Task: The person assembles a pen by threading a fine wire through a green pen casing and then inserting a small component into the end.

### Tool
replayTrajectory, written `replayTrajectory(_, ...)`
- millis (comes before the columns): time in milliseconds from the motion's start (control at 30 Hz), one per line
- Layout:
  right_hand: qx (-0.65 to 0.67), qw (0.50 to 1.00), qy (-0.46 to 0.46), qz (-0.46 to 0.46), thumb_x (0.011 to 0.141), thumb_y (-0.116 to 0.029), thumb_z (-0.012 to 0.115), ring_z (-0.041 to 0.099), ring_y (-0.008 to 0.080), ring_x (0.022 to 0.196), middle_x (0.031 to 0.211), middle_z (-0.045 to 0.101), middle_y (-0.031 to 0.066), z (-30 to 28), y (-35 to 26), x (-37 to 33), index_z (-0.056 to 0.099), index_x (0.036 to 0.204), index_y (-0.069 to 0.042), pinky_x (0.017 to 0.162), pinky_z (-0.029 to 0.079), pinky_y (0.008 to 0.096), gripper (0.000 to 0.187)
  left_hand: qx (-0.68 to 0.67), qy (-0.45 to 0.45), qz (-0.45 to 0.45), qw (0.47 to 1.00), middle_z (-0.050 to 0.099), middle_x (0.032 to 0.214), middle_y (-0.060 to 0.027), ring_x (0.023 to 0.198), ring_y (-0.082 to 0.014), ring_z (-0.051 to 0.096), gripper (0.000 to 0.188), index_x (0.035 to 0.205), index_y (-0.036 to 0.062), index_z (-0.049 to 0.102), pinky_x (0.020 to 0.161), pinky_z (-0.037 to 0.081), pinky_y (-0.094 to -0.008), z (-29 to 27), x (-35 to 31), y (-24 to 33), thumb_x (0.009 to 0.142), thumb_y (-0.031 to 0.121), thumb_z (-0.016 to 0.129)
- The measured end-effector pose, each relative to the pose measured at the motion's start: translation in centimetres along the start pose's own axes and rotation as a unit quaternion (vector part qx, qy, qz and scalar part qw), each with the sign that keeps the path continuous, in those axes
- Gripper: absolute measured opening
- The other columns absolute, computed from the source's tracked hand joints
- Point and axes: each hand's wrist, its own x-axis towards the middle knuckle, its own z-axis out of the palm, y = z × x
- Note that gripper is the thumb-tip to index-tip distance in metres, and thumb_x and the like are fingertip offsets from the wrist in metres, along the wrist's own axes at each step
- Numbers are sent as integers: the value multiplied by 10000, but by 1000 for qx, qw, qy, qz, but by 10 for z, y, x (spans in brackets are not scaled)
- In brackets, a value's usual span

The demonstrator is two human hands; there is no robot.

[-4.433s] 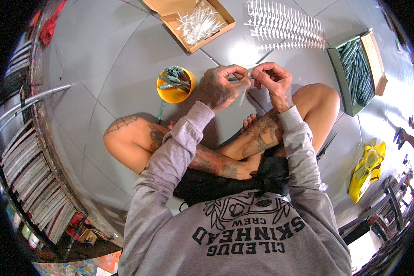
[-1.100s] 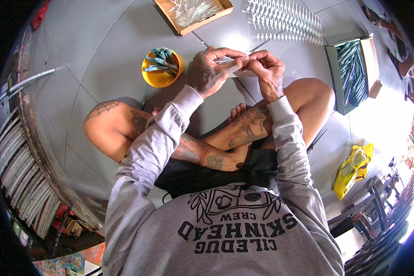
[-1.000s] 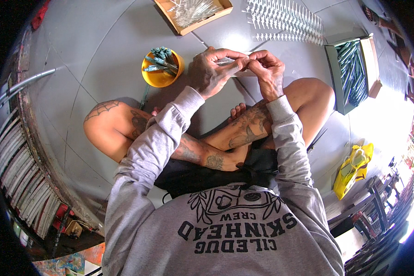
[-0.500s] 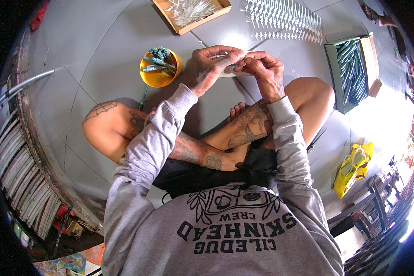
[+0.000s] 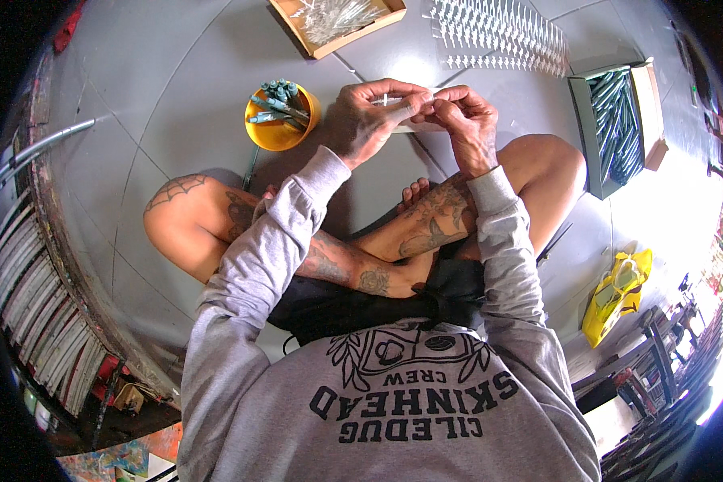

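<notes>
Both hands are raised close together in front of my crossed legs, fingertips nearly meeting. My left hand (image 5: 369, 116) is closed in a pinch on a thin, pale translucent sheet (image 5: 414, 127), with a small white piece showing at its thumb. Thumb and forefinger of my right hand (image 5: 464, 120) press together at the same sheet's edge; the exact grip is hidden by the fingers. To the left of my hands stands a yellow cup (image 5: 279, 140) holding several green pens (image 5: 279, 103).
A cardboard tray (image 5: 361, 44) of clear plastic pieces lies ahead. Beside it are clear sheets (image 5: 498, 36) bearing rows of small white pieces. At the right sits a box (image 5: 588, 153) of dark green pens (image 5: 616, 120). A yellow bag (image 5: 618, 297) lies near a metal rack.
My left hand has shifted very slightly to the right, and the white piece at its thumb shows more upright. My right hand stays almost in place.
</notes>
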Motion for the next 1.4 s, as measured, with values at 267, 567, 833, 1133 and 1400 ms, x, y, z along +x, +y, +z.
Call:
replayTrajectory(267, -96, 995, 22, -29, 862, -61, 680, 678, 152, 747, 802, 699, 83, -1, 2, -1, 662, 863, 19, 714, 568, 296, 83, 77, 12, 28, 997, 765, 961, -32, 891, -92, 687, 304, 1028, 56, 777, 817, 545, -239, -2, 0, -27, 885, 324, 765)
replayTrajectory(567, 20, 999, -10, 25, 895, -89, 670, 686, 198, 759, 846, 696, 111, 1, -3, -2, 658, 914, 36, 724, 599, 336, 127, -25, 12, -56, 998, 743, 1031, -65, 934, -100, 674, 319, 1107, 11, 735, 861, 541, -246, 1, -4, -6, 906, 258, 737)
replayTrajectory(833, 87, 991, -101, 34, 1007, -103, 563, 711, 249, 854, 950, 693, 129, -4, -2, -1, 625, 1061, 31, 841, 608, 449, 157, -36, 20, -113, 993, 723, 1044, -66, 1001, -168, 682, 397, 1128, 14, 711, 939, 486, -284, -1, -2, 6, 895, 334, 716)
replayTrajectory(1133, 108, 989, -93, 39, 1013, -124, 569, 711, 246, 853, 930, 688, 116, -4, -1, -1, 633, 1051, 22, 840, 611, 442, 164, -49, 19, -102, 993, 719, 1046, -95, 975, -161, 701, 369, 1124, -13, 694, 854, 545, -271, -1, 0, 2, 911, 287, 708)
replayTrajectory(1400, 90, 993, -70, 40, 1013, -129, 570, 706, 226, 846, 916, 685, 113, -4, 0, 0, 635, 1020, 23, 832, 619, 430, 166, -53, 18, -88, 994, 717, 1027, -78, 969, -145, 693, 386, 1109, -10, 708, 863, 530, -261, 3, -2, 9, 886, 302, 749)
